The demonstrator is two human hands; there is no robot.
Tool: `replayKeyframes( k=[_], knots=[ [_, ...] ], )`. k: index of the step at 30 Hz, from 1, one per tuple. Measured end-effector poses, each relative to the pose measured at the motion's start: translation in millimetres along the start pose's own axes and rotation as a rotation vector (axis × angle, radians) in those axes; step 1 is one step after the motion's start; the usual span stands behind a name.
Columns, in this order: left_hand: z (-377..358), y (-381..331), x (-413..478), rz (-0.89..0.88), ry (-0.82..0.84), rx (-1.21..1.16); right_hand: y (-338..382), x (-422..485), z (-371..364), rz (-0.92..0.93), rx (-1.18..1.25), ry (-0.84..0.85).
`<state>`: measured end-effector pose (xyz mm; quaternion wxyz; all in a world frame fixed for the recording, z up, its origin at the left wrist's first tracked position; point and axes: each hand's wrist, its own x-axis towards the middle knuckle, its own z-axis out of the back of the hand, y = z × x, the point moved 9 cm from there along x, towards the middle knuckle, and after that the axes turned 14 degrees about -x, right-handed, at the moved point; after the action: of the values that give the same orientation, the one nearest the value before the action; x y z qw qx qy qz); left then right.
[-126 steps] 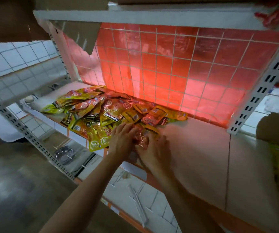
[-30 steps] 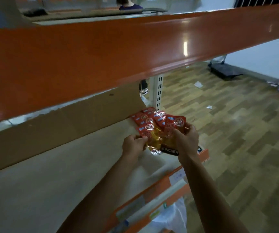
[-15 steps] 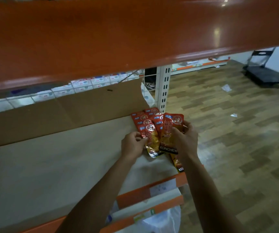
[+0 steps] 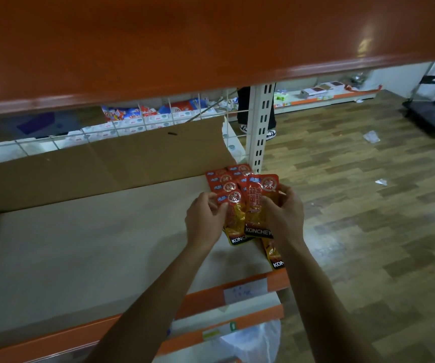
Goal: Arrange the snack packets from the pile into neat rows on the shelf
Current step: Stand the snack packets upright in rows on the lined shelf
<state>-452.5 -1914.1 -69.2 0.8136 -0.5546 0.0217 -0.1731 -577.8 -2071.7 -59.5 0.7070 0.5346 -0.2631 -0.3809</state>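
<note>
— Clamped in the right grip: a red-and-yellow foil snack packet; the left grip pinches the row's front packet.
— Which way?
— Lengthwise toward the back of the pale shelf, just right of that row; right grip nearer.

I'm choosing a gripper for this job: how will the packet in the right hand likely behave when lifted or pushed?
The packet in the right hand looks thin and crinkled, so probably floppy and light. Its glossy film may slide over the overlapped row beneath. Being flat, it should not roll.
</note>
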Motion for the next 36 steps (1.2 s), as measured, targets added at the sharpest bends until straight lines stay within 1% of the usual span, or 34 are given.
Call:
replayKeyframes(
  k=[2,5,7,9,12,15,18,21,25,31,36],
  knots=[
    [-3,-10,-3,-0.043,0.035,-0.131,4,-1,-5,0.021,-0.003,0.029],
    [-18,-10,-9,0.076,0.194,-0.363,13,-6,-14,0.086,-0.029,0.073],
    [-23,-7,-15,0.113,0.248,-0.415,18,-9,-22,0.134,-0.082,0.121],
    [-19,-4,-18,0.117,0.237,-0.420,21,-12,-28,0.174,-0.182,0.153],
    [-6,6,-21,0.137,0.188,-0.415,23,-12,-24,0.211,-0.284,0.096],
    [4,22,-27,0.197,0.158,-0.365,26,-12,-19,0.249,-0.343,0.052],
    [3,32,-34,0.239,0.197,-0.313,26,-12,-16,0.252,-0.359,0.027],
    [-3,32,-41,0.239,0.236,-0.305,26,-13,-15,0.260,-0.365,0.012],
    [-8,24,-46,0.188,0.246,-0.216,24,-16,-16,0.274,-0.356,0.030],
    [-4,7,-45,0.084,0.177,0.076,24,-21,-17,0.287,-0.357,0.034],
    [-8,5,-46,0.081,0.197,0.115,24,-25,-21,0.310,-0.377,0.048]
  ],
)
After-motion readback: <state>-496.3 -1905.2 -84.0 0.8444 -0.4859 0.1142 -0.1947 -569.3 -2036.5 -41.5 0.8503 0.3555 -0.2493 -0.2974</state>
